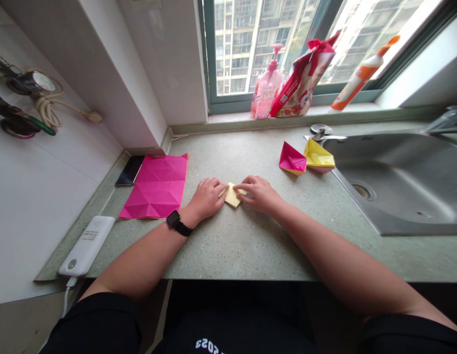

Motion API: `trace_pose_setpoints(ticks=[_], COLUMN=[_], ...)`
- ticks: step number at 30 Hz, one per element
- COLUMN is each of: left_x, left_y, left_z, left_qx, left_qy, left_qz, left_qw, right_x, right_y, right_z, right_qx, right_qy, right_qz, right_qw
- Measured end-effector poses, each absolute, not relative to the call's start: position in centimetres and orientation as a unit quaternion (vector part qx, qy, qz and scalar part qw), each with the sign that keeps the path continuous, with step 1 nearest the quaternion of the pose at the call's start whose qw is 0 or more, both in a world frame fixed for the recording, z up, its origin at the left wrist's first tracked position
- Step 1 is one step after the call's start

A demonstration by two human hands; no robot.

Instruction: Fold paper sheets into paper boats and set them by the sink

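A small piece of folded pale yellow paper (232,197) lies flat on the counter in front of me, one corner pointing toward me. My left hand (209,197) is closed on its left side, thumb and fingertips pressing the paper. On the other side my right hand (260,193) is closed too, its fingertips on the top and right edges. Fingers cover both side corners of the paper. Farther right stand a folded pink paper boat (291,158) and a yellow one (319,156), side by side. Creased pink paper (158,184) is spread out to the left.
A phone (130,170) lies partly under the pink paper, and a white power bank (87,246) with a cable sits front left. The steel sink (405,228) is at right. A pink pump bottle (267,91), a red bag (305,81) and an orange-white bottle (357,81) line the windowsill.
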State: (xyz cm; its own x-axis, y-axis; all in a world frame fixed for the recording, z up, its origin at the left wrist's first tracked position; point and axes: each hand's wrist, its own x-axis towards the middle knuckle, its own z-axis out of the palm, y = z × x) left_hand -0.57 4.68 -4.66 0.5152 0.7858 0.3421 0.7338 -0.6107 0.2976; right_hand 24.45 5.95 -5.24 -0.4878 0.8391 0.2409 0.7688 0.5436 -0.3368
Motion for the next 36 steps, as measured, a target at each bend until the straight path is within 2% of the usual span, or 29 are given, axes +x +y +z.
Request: trace_pose_setpoints(ticks=[8,25,30,36], left_x=[0.0,-0.4,-0.4,-0.3], left_y=[4.4,4.4,4.4,4.3], left_z=[-5.2,-4.7,-5.0,-5.1], left_qx=[0.869,0.872,0.872,0.871], left_qy=[0.464,0.473,0.472,0.478], left_qz=[0.167,0.06,0.055,0.045], left_qw=[0.049,0.115,0.12,0.102], right_x=[23.7,24.3,24.4,24.8], right_y=[6.2,7.0,7.0,7.3], right_z=[-6.0,-6.0,-6.1,-6.5], right_qx=[-0.487,-0.497,-0.495,-0.5], right_qy=[-0.86,-0.861,-0.861,-0.854], right_qz=[0.056,0.088,0.097,0.106], right_qw=[0.145,0.067,0.062,0.095])
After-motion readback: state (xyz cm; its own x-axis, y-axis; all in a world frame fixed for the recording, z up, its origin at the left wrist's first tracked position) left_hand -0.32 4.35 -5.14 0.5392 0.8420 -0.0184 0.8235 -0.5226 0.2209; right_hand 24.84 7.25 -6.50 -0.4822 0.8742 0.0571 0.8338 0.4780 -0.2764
